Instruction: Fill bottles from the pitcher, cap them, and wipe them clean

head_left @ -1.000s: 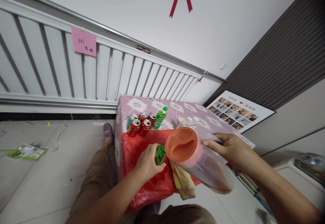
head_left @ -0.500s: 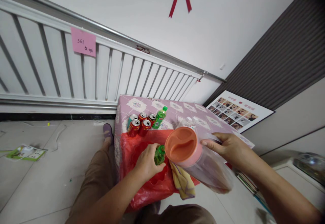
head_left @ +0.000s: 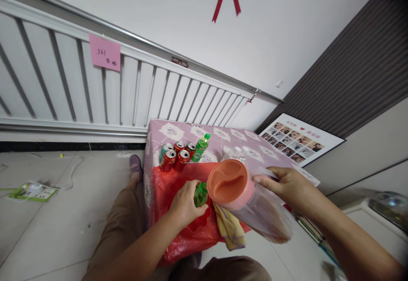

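My left hand [head_left: 186, 202] is wrapped round a green plastic bottle [head_left: 200, 194] whose mouth points up, over a red basin [head_left: 194, 223] on red plastic sheeting [head_left: 178, 247]. My right hand [head_left: 279, 183] grips the handle of a clear pitcher [head_left: 259, 215] with an orange-pink lid [head_left: 228, 181]. The pitcher is tilted, its lid end close beside the bottle's mouth, and some brownish liquid lies toward its base. Whether liquid is flowing cannot be made out. Under the pitcher a yellow cloth [head_left: 232, 230] hangs over the basin's side.
Several drink cans [head_left: 168, 160] and a capped green bottle [head_left: 200, 148] stand behind the basin on the patterned tablecloth [head_left: 223, 134]. Clear bottles [head_left: 237, 152] are partly hidden by the lid. A radiator [head_left: 127, 89] runs along the wall; a power strip [head_left: 33, 191] lies on the floor.
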`<state>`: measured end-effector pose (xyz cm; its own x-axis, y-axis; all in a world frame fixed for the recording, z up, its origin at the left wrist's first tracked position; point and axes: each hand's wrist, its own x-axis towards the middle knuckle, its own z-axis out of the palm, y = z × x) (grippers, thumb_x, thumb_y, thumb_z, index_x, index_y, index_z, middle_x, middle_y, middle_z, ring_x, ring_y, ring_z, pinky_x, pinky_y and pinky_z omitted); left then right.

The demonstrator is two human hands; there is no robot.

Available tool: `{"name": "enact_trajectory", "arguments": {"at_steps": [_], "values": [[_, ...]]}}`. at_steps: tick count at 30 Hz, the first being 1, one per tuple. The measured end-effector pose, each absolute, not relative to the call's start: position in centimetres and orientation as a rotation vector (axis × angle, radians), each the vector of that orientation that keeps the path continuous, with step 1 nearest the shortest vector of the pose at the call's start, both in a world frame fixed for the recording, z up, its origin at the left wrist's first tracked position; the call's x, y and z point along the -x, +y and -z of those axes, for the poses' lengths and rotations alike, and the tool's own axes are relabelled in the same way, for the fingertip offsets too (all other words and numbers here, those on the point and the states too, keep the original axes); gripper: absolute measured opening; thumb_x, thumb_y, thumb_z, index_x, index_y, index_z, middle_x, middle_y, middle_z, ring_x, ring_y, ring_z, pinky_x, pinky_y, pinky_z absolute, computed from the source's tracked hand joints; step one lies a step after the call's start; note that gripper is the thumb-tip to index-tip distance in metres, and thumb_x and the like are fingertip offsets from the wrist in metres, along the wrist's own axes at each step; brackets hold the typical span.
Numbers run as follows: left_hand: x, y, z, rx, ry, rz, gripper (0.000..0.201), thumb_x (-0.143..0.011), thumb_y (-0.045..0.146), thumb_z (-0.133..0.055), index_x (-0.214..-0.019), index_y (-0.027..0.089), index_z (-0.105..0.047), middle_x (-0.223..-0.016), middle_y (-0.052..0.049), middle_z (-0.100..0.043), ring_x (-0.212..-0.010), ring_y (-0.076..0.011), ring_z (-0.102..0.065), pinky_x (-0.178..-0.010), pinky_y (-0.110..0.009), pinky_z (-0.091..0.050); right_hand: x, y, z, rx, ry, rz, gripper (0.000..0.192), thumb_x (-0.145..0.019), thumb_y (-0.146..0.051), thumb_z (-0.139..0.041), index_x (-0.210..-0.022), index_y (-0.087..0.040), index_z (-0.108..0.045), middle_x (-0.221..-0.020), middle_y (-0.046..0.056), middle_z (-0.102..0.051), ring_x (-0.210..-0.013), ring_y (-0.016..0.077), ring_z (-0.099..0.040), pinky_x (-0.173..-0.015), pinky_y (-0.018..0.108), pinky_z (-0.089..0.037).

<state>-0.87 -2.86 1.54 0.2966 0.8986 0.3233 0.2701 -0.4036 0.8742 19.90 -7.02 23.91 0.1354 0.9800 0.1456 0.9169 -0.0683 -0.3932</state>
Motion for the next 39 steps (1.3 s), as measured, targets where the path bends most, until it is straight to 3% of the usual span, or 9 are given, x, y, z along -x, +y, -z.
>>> {"name": "enact_trajectory", "arguments": {"at_steps": [7,39], "values": [[0.82,-2.84,-1.35,-1.851,1.044,-1.127,0.058,-0.067,0.022,-0.074,-0.118,0.021,-0.047,-0.113,-0.01,-0.06,-0.103,-0.0274,-0.061,-0.092,-0.045,-0.05,-19.89,-7.05,-23.94,2.146,-1.868,-0.288,0.055,-0.069,-0.074,-0.059,-0.06,-0.019,-0.058,-0.054,-0.003,-0.046,-0.052,0.0125,-0.039,-0.047,0.026,-0.033],[0.96,-2.93,-1.63,-1.835,1.05,-1.107,0.057,-0.067,0.023,-0.075,-0.117,0.021,-0.049,-0.112,-0.009,-0.06,-0.103,-0.0268,-0.061,-0.092,-0.043,-0.05,-19.04,-7.15,-24.41,2.136,-1.855,-0.287,0.058,-0.064,-0.077,-0.063,-0.056,-0.02,-0.056,-0.051,-0.003,-0.043,-0.05,0.012,-0.037,-0.045,0.026,-0.032]]}}
